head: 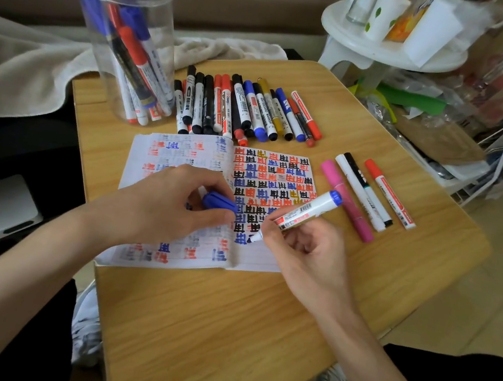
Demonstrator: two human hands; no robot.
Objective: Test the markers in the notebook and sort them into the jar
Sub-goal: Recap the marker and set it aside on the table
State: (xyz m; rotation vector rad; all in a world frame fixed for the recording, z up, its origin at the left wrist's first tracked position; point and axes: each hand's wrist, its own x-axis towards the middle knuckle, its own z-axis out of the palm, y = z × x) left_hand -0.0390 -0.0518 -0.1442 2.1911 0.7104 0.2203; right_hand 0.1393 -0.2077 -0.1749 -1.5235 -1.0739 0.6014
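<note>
An open notebook (pixel 183 154) lies on the wooden table, its right page filled with red, blue, black and yellow test marks. My right hand (pixel 309 251) grips a white marker with a blue end (pixel 309 210), tip down on the right page beside a fresh blue mark. My left hand (pixel 169 204) rests on the left page and pinches the blue cap (pixel 219 202). A clear plastic jar (pixel 124 8) stands at the table's back left with several blue, red and black markers inside. A row of several capped markers (pixel 243 107) lies behind the notebook.
Right of the notebook lie a pink marker (pixel 346 201), a black-and-white marker (pixel 364 192) and a red marker (pixel 390 194). A beige cloth (pixel 17 64) is draped at the left. A white stool with jars (pixel 392 45) and cluttered bags stand behind at the right.
</note>
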